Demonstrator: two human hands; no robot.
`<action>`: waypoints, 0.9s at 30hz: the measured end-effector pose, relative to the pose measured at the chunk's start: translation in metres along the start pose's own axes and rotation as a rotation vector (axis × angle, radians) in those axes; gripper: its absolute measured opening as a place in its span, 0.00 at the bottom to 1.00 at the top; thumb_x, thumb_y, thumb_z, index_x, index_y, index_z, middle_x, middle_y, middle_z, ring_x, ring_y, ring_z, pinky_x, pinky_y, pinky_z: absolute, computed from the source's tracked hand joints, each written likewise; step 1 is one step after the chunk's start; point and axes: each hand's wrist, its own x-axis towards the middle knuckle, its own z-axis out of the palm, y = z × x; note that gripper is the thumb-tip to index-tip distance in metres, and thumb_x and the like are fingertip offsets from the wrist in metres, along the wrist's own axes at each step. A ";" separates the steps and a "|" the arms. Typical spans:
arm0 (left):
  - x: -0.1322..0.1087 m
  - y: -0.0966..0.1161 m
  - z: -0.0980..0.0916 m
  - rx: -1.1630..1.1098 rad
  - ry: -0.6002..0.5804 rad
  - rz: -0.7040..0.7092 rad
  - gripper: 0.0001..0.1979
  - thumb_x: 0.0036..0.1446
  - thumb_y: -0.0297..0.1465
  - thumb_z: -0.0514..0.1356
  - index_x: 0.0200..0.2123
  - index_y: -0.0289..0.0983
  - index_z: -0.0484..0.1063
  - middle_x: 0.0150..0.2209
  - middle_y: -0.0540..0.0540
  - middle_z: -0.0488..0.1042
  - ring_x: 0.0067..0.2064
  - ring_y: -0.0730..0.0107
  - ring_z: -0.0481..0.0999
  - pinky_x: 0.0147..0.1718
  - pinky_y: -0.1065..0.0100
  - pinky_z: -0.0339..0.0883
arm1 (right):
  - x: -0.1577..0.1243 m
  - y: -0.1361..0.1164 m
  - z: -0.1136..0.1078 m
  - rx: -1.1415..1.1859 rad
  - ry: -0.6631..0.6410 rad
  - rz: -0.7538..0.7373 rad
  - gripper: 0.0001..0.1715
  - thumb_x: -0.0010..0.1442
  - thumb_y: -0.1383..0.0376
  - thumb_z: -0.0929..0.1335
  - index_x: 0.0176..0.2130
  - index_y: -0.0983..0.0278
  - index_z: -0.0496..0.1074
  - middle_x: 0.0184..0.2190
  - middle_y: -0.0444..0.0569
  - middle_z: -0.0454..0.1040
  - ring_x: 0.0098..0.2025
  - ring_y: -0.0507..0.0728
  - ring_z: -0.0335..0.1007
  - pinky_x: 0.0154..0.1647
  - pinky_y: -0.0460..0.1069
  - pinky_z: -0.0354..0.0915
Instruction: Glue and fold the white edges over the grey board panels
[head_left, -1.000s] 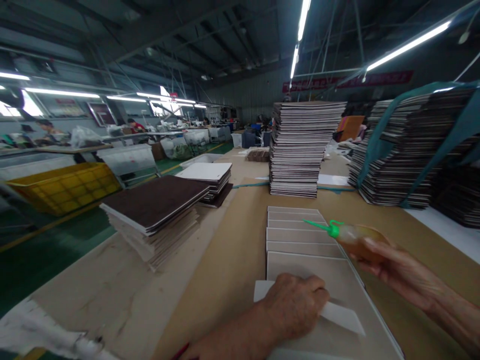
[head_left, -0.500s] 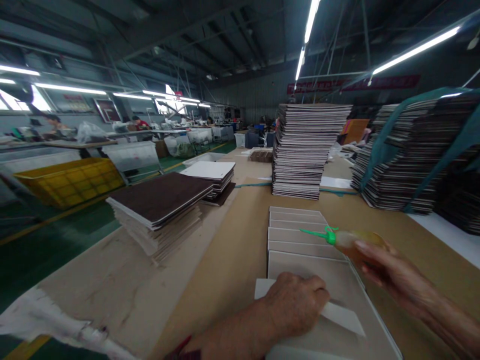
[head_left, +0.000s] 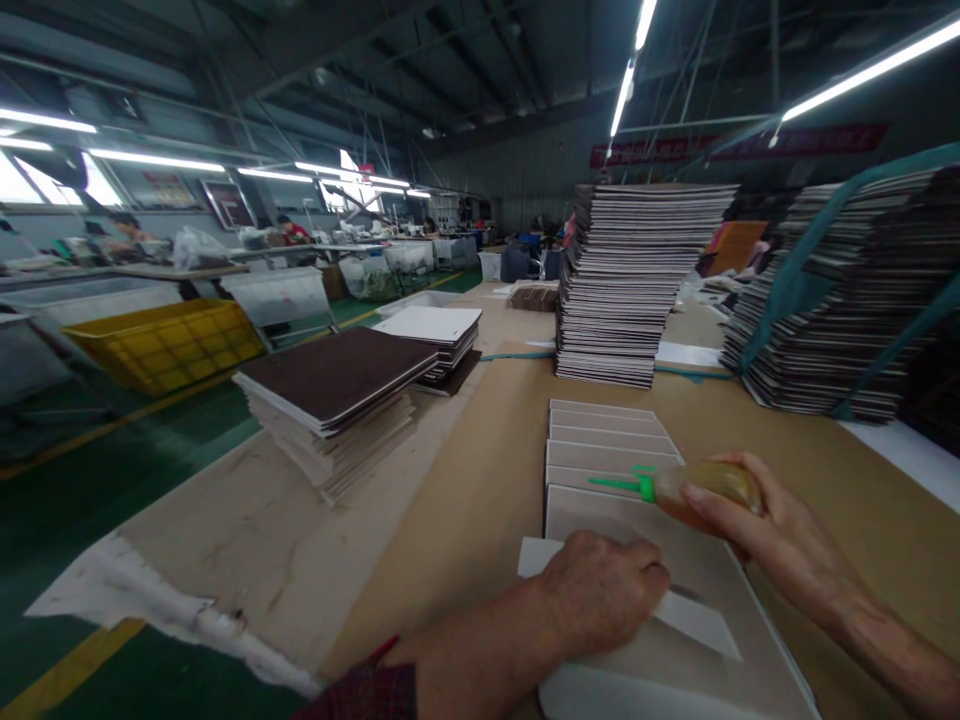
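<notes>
My left hand [head_left: 604, 600] lies knuckles up, fingers curled, pressing a white paper strip [head_left: 694, 620] onto the nearest grey board [head_left: 675, 555]. My right hand [head_left: 757, 525] is closed around a small amber glue bottle [head_left: 705, 485] with a green nozzle [head_left: 619, 484]; the nozzle points left and hovers just above the row of overlapping grey boards [head_left: 607, 440] that runs away from me on the brown table [head_left: 465, 480].
A tall stack of boards [head_left: 637, 280] stands behind the row. A strapped stack [head_left: 840, 300] is at the right. Brown-topped sheets [head_left: 337, 385] and white-topped sheets [head_left: 439, 335] lie left. A yellow crate [head_left: 169, 340] sits beyond the table edge. People work at far benches.
My right hand with the bottle has moved left and down, bringing the nozzle closer over the boards. The view has tilted slightly. My left hand stays on the strip.
</notes>
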 end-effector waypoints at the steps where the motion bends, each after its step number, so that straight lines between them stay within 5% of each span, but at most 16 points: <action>1: 0.000 0.000 0.000 -0.004 0.006 0.005 0.04 0.63 0.29 0.54 0.39 0.37 0.68 0.41 0.50 0.75 0.30 0.66 0.77 0.16 0.64 0.60 | -0.001 -0.002 0.002 -0.008 -0.030 0.011 0.32 0.49 0.41 0.69 0.43 0.60 0.69 0.23 0.44 0.73 0.23 0.57 0.69 0.21 0.49 0.65; 6: 0.001 -0.001 0.001 -0.025 0.009 0.011 0.04 0.62 0.29 0.56 0.38 0.36 0.69 0.39 0.50 0.75 0.29 0.67 0.77 0.15 0.65 0.58 | 0.002 -0.006 0.009 0.053 -0.100 0.093 0.34 0.49 0.40 0.69 0.47 0.58 0.68 0.26 0.43 0.73 0.25 0.56 0.66 0.23 0.49 0.63; 9: 0.000 -0.001 0.004 -0.009 0.028 0.001 0.03 0.62 0.30 0.55 0.38 0.37 0.68 0.39 0.50 0.75 0.29 0.66 0.77 0.15 0.64 0.58 | 0.006 -0.001 0.010 0.232 -0.116 0.183 0.34 0.48 0.40 0.70 0.46 0.58 0.67 0.19 0.39 0.65 0.20 0.53 0.57 0.18 0.47 0.56; 14: -0.001 0.000 0.007 0.007 0.051 0.005 0.03 0.61 0.29 0.56 0.38 0.37 0.68 0.40 0.50 0.76 0.28 0.66 0.76 0.14 0.64 0.55 | 0.004 0.009 0.013 0.524 -0.247 0.257 0.36 0.46 0.45 0.74 0.48 0.58 0.64 0.26 0.40 0.68 0.23 0.52 0.58 0.19 0.46 0.56; 17: 0.000 0.000 0.006 0.009 0.055 0.005 0.03 0.61 0.29 0.56 0.37 0.37 0.68 0.38 0.51 0.75 0.28 0.66 0.76 0.14 0.64 0.54 | -0.002 0.009 0.017 0.402 -0.274 0.195 0.38 0.44 0.47 0.76 0.48 0.59 0.63 0.27 0.40 0.69 0.24 0.52 0.60 0.21 0.46 0.60; 22: 0.000 -0.001 0.005 0.018 0.063 0.009 0.02 0.60 0.29 0.57 0.35 0.37 0.67 0.35 0.53 0.74 0.27 0.67 0.75 0.13 0.65 0.50 | -0.005 -0.003 0.020 0.125 -0.112 0.109 0.36 0.43 0.46 0.74 0.47 0.58 0.64 0.26 0.41 0.71 0.23 0.54 0.65 0.20 0.47 0.61; 27: 0.000 0.001 0.010 0.032 0.087 0.023 0.03 0.61 0.29 0.56 0.35 0.36 0.67 0.34 0.52 0.73 0.28 0.68 0.74 0.13 0.64 0.53 | -0.006 -0.006 0.020 0.062 -0.121 0.050 0.33 0.44 0.45 0.72 0.45 0.58 0.65 0.28 0.42 0.74 0.30 0.58 0.72 0.28 0.50 0.68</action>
